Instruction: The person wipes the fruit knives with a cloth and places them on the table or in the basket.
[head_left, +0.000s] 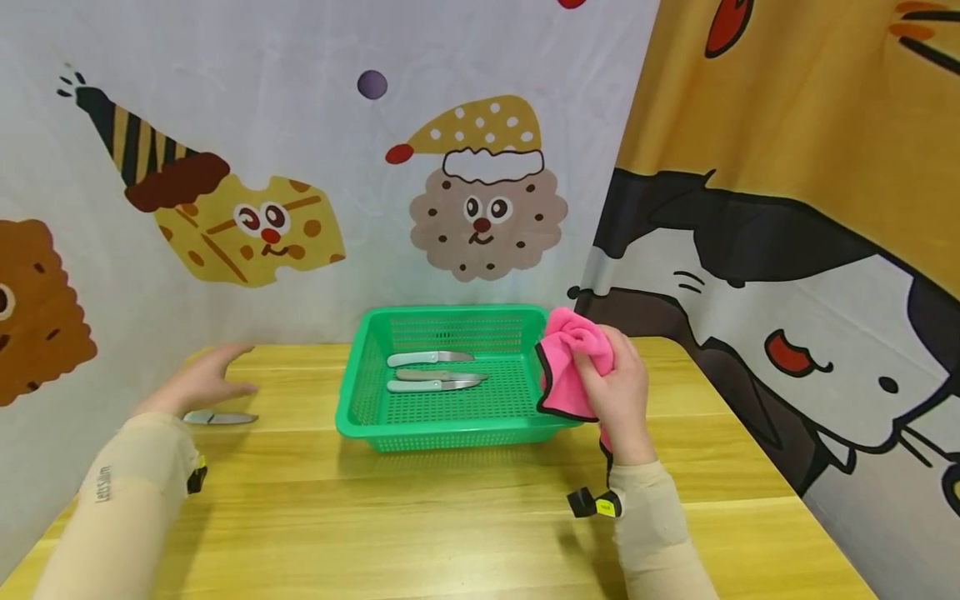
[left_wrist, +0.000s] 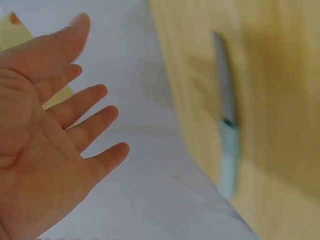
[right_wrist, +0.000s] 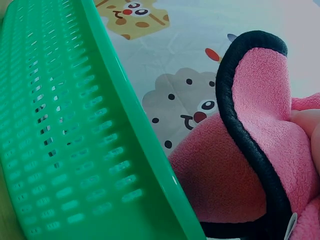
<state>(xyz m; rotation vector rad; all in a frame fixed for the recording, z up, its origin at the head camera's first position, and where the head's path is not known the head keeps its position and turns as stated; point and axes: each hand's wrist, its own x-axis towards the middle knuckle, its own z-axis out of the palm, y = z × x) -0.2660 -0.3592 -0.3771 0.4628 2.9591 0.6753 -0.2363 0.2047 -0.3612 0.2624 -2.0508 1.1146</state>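
My right hand (head_left: 621, 392) grips a bunched pink cloth (head_left: 572, 358) with black edging at the right end of a green plastic basket (head_left: 465, 432). In the right wrist view the cloth (right_wrist: 265, 125) hangs beside the basket rim (right_wrist: 145, 135). My left hand (head_left: 197, 382) is above the table's left side, fingers spread and holding nothing. Just below it lies a paring knife (head_left: 225, 417) with a pale green handle; the left wrist view shows this knife (left_wrist: 228, 120) flat on the wood, apart from the open palm (left_wrist: 50, 130). Inside the basket rest three similar knives (head_left: 435, 386), blades pointing right.
The wooden table (head_left: 375, 525) runs back to a white curtain (head_left: 300, 100) printed with cartoon food. On the right hangs a curtain with a large cartoon animal (head_left: 825, 333). Black wrist cameras (head_left: 592, 502) sit on both sleeved wrists.
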